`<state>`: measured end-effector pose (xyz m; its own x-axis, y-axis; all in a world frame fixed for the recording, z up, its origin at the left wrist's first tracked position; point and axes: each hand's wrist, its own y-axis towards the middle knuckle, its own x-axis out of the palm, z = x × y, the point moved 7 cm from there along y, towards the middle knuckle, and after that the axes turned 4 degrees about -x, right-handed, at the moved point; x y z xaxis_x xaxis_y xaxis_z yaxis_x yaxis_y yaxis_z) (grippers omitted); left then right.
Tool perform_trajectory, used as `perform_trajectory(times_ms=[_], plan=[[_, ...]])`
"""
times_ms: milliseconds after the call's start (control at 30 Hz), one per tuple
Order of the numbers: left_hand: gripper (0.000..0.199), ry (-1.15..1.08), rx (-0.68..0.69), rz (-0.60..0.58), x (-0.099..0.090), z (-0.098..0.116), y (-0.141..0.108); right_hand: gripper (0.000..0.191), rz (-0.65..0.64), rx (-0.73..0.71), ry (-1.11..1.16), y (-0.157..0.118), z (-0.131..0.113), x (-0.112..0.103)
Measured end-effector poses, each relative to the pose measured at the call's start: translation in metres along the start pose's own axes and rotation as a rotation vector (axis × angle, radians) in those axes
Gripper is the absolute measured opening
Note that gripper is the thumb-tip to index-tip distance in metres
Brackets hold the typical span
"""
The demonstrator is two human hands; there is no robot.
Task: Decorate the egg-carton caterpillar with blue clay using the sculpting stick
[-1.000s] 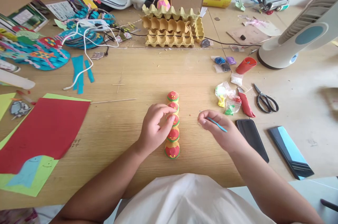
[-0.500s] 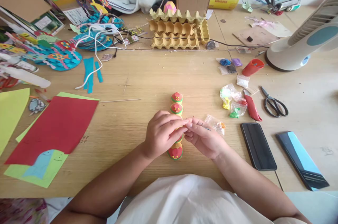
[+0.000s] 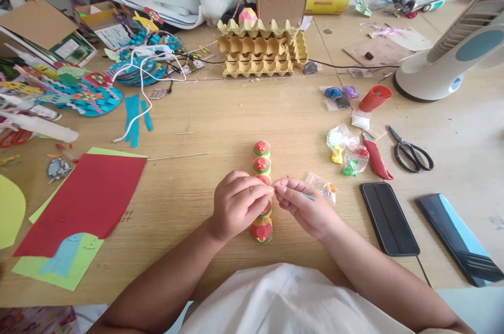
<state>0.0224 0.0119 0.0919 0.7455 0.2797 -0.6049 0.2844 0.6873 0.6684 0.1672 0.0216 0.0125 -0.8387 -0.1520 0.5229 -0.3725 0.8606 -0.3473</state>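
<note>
An egg-carton strip (image 3: 262,166) lies lengthwise in front of me, its humps covered in red clay with green rims and small yellow details. Both hands hover over its middle and hide part of it. My left hand (image 3: 239,202) is closed in a pinch; whatever its fingertips hold is too small to make out. Fingertip to fingertip with it, my right hand (image 3: 305,205) is closed around a thin blue stick (image 3: 308,196), most of which the fingers cover. Just beyond the right hand lies a clear plastic bag (image 3: 321,187) with a bit of orange clay.
Bags of coloured clay (image 3: 346,150), a red utility knife (image 3: 378,155), black scissors (image 3: 411,150) and a phone (image 3: 378,218) lie to the right. Red paper (image 3: 94,192) is at left. Egg cartons (image 3: 258,50) stand at the back, a white fan (image 3: 433,71) at back right.
My hands have drawn slightly apart at the fingertips and shifted a little left. More of the blue stick shows by the right hand. The camera view has moved slightly.
</note>
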Motion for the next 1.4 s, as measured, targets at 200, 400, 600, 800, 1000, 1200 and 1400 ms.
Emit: perform_trajectory(times_ms=[200, 400, 600, 800, 1000, 1200, 1400], plan=[[0.026, 0.038, 0.018, 0.028, -0.001, -0.001, -0.002, 0.035, -0.014, -0.040, -0.047, 0.000, -0.002, 0.001], [0.024, 0.012, 0.047, 0.027, 0.002, 0.001, -0.002, 0.033, 0.035, -0.073, -0.025, 0.001, -0.005, 0.001], [0.024, -0.021, 0.008, -0.031, 0.007, -0.002, -0.002, 0.036, 0.044, -0.049, 0.043, 0.002, -0.002, -0.003], [0.023, -0.013, 0.018, -0.024, 0.007, -0.001, -0.002, 0.042, 0.055, -0.122, 0.008, 0.006, -0.004, -0.006], [0.021, -0.009, 0.017, -0.031, 0.008, -0.002, -0.004, 0.044, 0.052, -0.112, -0.033, 0.007, -0.002, -0.009], [0.026, -0.024, 0.006, -0.025, 0.008, -0.002, -0.004, 0.035, 0.043, -0.115, -0.027, 0.005, -0.005, -0.009], [0.022, -0.023, -0.003, -0.021, 0.009, -0.002, -0.003, 0.039, 0.073, -0.128, -0.025, 0.007, -0.003, -0.012]])
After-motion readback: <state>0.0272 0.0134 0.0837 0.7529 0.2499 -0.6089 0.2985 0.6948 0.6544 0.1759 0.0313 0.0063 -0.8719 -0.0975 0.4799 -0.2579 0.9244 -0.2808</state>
